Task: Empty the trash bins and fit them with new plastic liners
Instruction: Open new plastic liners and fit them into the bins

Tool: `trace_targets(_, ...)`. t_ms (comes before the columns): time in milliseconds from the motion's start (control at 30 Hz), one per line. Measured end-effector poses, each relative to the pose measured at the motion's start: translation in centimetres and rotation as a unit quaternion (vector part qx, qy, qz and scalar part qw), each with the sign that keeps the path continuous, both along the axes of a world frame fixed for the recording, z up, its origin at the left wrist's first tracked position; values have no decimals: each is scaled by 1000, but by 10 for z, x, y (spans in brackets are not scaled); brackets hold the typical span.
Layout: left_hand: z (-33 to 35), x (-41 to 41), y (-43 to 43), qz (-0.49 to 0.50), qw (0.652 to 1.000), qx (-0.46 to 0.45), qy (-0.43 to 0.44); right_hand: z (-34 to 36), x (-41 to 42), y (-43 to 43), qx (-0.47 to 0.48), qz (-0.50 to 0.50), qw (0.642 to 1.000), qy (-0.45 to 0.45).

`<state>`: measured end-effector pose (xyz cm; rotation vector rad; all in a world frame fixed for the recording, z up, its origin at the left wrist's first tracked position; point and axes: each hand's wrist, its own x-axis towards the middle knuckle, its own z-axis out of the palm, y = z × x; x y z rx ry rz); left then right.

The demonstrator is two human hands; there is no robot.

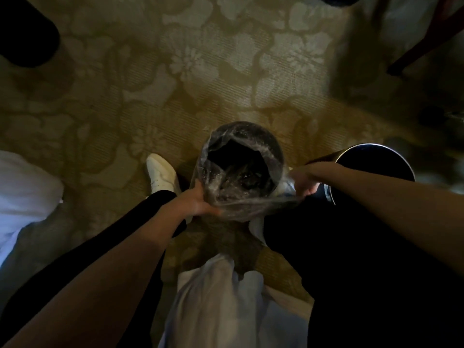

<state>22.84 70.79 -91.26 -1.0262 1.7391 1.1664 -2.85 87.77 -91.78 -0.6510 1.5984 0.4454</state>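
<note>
A dark round trash bin [272, 144] stands on the carpet between my feet, with a clear plastic liner [251, 205] draped over its mouth. My left hand [198, 199] grips the liner's near-left edge. My right hand [305, 183] pinches the liner's right edge and pulls it taut sideways. Crumpled plastic lies dark inside the bin. A second bin [376, 159] with a shiny metal rim stands just right of my right hand.
Floral patterned carpet [200, 71] covers the floor. My white shoe [162, 175] is left of the bin. White fabric [27, 187] lies at the left edge, and more [226, 302] hangs below me. A dark wooden furniture leg [426, 43] stands top right. A black object [27, 33] sits top left.
</note>
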Motion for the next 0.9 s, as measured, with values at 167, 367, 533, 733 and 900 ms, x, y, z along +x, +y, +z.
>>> trace_targets(167,-16,2,1,-27,1000,2,-13,-6,-13,-2,-111,175,960,187)
trace_targets(367,-19,-16,-16,132,991,7,35,-10,-39,-18,-46,-119,989,72)
trace_targets(533,-4,-23,-21,338,936,97,3,50,-72,-31,-135,-197,971,29)
trace_targets(733,-1,-25,-15,387,909,153,10,29,36,-88,-128,-213,958,-142)
trace_targets(900,-12,-25,-14,392,903,176,-5,-40,86,-99,10,-143,979,-147)
